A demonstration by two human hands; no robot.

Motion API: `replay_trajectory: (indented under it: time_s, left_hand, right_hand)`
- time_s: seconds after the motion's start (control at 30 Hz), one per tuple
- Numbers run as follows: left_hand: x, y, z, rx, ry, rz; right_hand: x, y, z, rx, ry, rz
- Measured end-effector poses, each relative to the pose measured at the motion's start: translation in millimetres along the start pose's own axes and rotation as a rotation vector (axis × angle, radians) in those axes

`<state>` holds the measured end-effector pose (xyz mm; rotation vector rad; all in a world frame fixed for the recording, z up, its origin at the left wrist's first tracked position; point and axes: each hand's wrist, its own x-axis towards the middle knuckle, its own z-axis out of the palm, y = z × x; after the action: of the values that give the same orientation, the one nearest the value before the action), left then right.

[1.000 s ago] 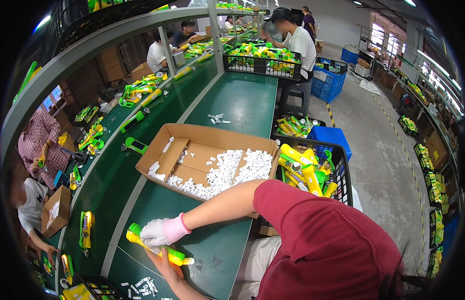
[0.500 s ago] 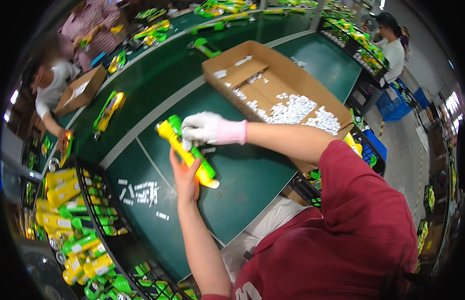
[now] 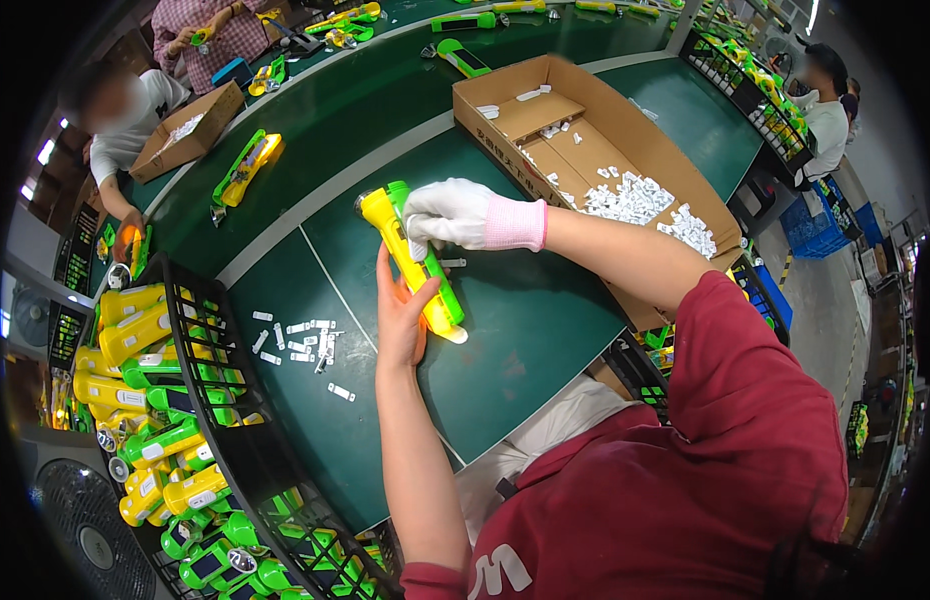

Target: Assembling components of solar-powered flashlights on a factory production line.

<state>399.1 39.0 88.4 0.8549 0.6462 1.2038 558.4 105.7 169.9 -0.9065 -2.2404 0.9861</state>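
The worker's bare left hand point(image 3: 399, 322) is closed around a yellow-and-green flashlight point(image 3: 413, 268) — held at a slant over the green workbench point(image 3: 525, 360). The white-gloved right hand point(image 3: 449, 212) curls against its green side — whether it pinches anything, I can't tell. Small white plastic pieces point(image 3: 301, 347) lie left; an open cardboard box point(image 3: 635, 120) sits far right.
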Motion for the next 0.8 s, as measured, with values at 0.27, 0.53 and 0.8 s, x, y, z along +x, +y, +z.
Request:
replay_trajectory:
  time_s: [0.27,0.53,0.8]
  left_hand:
    - [-1,-1,12,-0.005,0.001,-0.023]
    - [-2,-4,16,0.068,0.016,0.068]
    - [-3,4,18,0.069,0.052,0.035]
  right_hand:
    - [-4,8,-5,-0.112,-0.005,-0.152]
    - [-12,-10,10,-0.318,0.227,-0.234]
    - [-12,-14,7,-0.261,0.349,-0.022]
